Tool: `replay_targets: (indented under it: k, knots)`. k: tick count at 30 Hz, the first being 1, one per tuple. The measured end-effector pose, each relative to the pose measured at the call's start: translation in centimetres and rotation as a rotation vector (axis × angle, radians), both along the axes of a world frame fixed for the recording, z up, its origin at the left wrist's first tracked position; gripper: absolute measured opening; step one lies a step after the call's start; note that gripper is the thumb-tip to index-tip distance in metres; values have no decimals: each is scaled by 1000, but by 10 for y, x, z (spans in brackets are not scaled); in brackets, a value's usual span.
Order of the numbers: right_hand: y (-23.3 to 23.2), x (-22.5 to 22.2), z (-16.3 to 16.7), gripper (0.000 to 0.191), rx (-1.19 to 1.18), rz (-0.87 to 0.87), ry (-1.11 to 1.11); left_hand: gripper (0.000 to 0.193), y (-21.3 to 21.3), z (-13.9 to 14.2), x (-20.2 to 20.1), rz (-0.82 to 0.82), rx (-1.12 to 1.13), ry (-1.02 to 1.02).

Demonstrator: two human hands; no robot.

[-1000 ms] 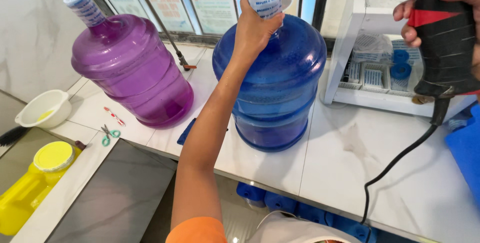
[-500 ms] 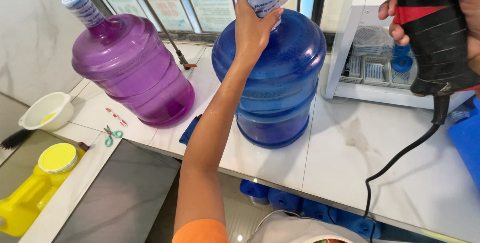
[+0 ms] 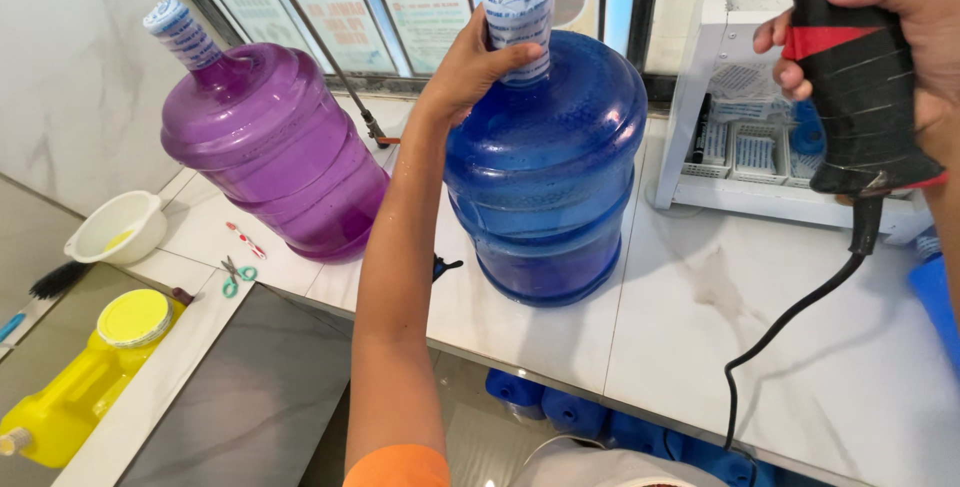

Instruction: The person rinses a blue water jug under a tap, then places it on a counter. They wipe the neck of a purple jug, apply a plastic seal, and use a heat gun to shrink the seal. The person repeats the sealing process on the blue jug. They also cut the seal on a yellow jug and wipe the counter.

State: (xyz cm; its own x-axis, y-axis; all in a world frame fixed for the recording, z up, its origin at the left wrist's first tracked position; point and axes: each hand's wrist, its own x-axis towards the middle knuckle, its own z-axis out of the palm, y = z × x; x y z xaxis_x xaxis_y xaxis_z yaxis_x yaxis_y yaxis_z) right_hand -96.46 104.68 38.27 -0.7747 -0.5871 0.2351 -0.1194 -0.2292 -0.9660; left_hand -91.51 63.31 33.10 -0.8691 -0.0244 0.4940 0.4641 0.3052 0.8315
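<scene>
white stone makes the big counter [image 3: 700, 317] under your hands. on it stands the blue water jug [image 3: 545, 177], upright, near the middle. beside it, to the side, stands the purple water jug [image 3: 265, 147], with a wrap on its neck too. your right hand [image 3: 890, 57] is closed tight on the grip of the red and black heat gun [image 3: 780, 7], and the metal tip points at the blue jug's top. your left hand [image 3: 470, 62] is curled around the blue jug's neck, holding the white and blue cap wrap [image 3: 518, 22]. a yellow can [image 3: 85, 387] lies low down, a white bowl [image 3: 115, 227] sits near the purple jug, and small scissors [image 3: 236, 275] lie on the counter.
</scene>
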Motion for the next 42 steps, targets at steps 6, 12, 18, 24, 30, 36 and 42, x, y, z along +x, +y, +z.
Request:
replay_targets:
  k: [6,12,18,24,30,36,42]
  knots:
    - [11,-14,-33,40,-122,62,-166,91,-15,4,-3,-147,70,-121]
    - [13,-22,-73,40,-194,103,-204,89,-16,-1,1,-7,-28,-48]
    - [6,-29,-104,42,-243,192,-288,68,-9,-8,10,178,-147,5]
    - [7,-15,-115,42,-215,133,-351,65,9,-9,25,283,-89,46]
    - [15,-19,-105,43,-245,115,-294,58,27,-8,24,376,-36,-13]
    - [15,-29,-100,41,-291,154,-246,60,17,0,24,175,71,-94]
    - [6,-11,-124,39,-188,134,-287,70,27,3,28,105,336,-129]
